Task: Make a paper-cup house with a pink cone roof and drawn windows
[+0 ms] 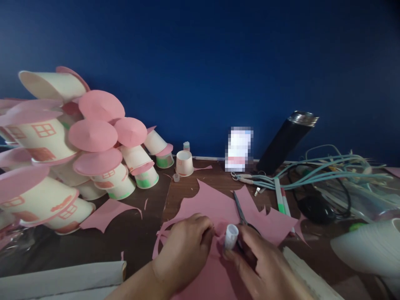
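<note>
While the right hand (261, 260) holds a white tube (231, 237) above the pink paper (215, 202), round end up, its thumb and fingers are closed about the tube's side. The left hand (189, 239) is over the near left part of the pink paper, fingers curled in and nearly closed; whether they pinch anything cannot be told, as the fingertips are mostly hidden. Scissors (239, 206) lie on the pink paper, blades pointing away, handles partly covered by the right hand. Beyond the pink paper: one paper cup (184, 163), upright, with a small clear cap (176, 178) just beside it; farther right, a phone (239, 150), screen lit but pixelated, and a dark bottle (283, 143). At the pink paper's right edge: markers (279, 195). Farther right of it: tangled pale blue cables (312, 179) and a nested cup stack (368, 248). Left of the pink paper: a cut scrap (111, 213), then a heap of cup houses (59, 146), roofs pink, many with windows and doors drawn in red.
</note>
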Demonstrator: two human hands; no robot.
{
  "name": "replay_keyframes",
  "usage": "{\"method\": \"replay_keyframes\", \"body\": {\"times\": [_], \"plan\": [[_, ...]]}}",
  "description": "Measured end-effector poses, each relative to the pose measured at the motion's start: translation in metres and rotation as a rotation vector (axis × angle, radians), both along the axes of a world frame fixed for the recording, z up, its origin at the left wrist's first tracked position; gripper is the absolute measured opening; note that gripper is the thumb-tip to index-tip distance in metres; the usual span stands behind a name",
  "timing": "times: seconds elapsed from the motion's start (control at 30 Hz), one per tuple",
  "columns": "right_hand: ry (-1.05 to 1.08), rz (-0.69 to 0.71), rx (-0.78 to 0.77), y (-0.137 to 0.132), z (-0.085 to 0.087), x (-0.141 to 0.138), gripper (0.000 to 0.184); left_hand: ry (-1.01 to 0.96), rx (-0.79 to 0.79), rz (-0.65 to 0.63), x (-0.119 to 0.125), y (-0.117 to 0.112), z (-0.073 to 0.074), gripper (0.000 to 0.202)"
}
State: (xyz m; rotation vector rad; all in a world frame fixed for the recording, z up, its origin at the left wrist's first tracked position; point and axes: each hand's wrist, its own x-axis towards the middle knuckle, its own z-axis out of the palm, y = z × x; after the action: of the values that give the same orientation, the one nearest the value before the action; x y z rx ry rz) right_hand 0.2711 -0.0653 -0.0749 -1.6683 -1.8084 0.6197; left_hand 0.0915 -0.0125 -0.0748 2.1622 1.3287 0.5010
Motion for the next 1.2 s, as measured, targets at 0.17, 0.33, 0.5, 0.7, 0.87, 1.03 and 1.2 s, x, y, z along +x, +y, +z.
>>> {"method": "replay_keyframes", "body": {"times": [0.17, 0.33, 0.5, 0.7, 0.87, 1.03, 1.2], "plan": [[0.309, -0.093, 0.045, -0.007, 0.017, 0.003, 0.018, -0.016, -0.019, -0.015, -0.002, -0.001, 0.003, 0.022], [0.388, -0.132, 0.126, -0.007, 0.021, 0.007, 0.017, -0.009, -0.020, -0.009, -0.003, -0.002, 0.004, 0.023], [0.150, -0.002, 0.097, 0.001, 0.006, 0.005, 0.017, -0.002, -0.010, -0.005, -0.001, 0.000, 0.002, 0.021], [-0.058, 0.105, 0.063, 0.006, -0.001, 0.003, 0.018, 0.027, -0.016, -0.008, 0.000, 0.001, 0.001, 0.019], [-0.179, 0.198, 0.100, 0.008, 0.001, 0.003, 0.023, -0.007, -0.013, -0.015, -0.001, 0.000, 0.002, 0.019], [-0.292, 0.323, 0.169, 0.006, 0.004, 0.002, 0.037, -0.031, -0.009, -0.042, -0.003, 0.000, 0.004, 0.020], [-0.374, 0.393, 0.211, 0.001, 0.006, 0.001, 0.050, -0.034, -0.020, -0.048, -0.004, -0.001, 0.003, 0.019]]}}
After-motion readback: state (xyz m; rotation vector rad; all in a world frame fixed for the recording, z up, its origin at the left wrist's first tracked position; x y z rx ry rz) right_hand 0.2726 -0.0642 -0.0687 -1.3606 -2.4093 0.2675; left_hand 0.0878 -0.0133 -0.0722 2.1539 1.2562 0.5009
